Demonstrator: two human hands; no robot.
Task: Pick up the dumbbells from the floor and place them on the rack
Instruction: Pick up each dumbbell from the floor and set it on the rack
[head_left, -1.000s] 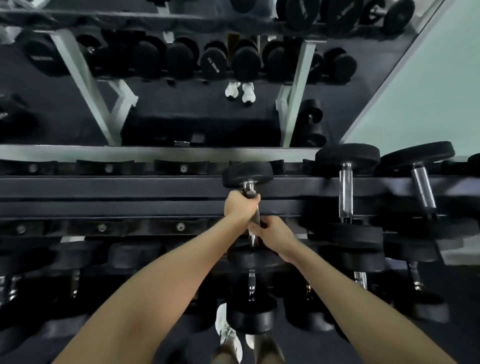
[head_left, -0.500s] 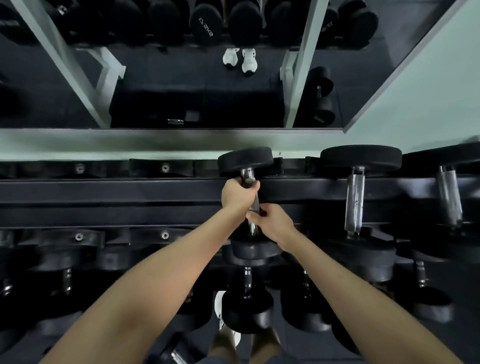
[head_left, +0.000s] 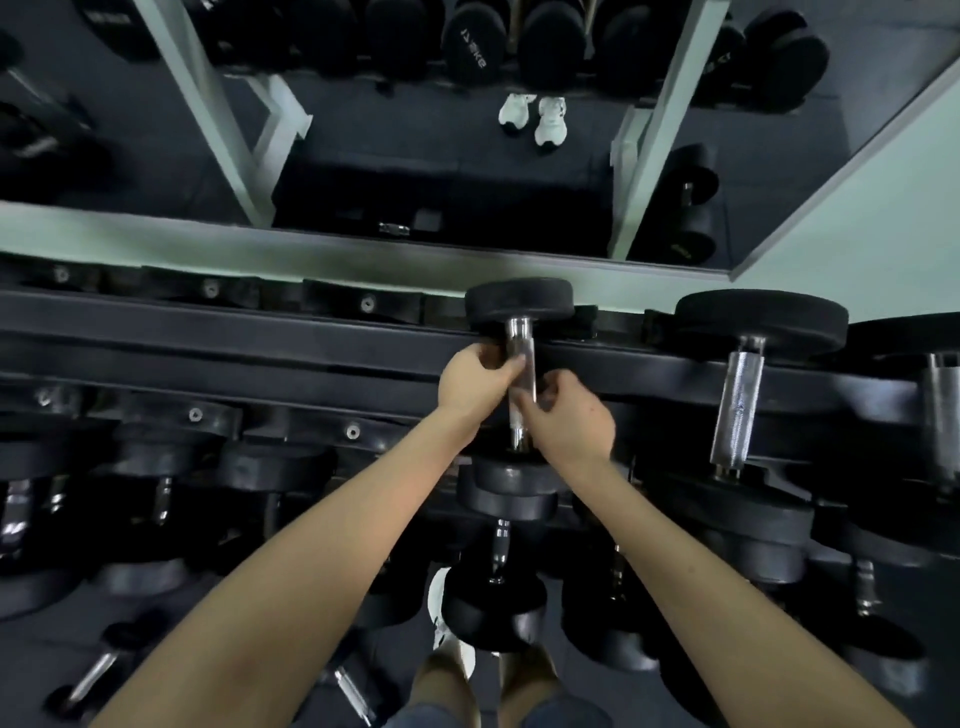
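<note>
Seating the dumbbell (head_left: 519, 304) on the rack (head_left: 260, 348): your left hand (head_left: 475, 382) pinches its handle (head_left: 521, 338), right hand (head_left: 569, 418) curled beside, hold unclear; an off-cradle release may roll it off.

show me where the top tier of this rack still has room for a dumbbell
Free: the top tier of the black steel rack, empty saddles from the left edge to the small black chrome-handled dumbbell in the left hand and right hand. Tight: the gap between it and the large black dumbbell. Crowded: the lower-tier dumbbells.
</note>
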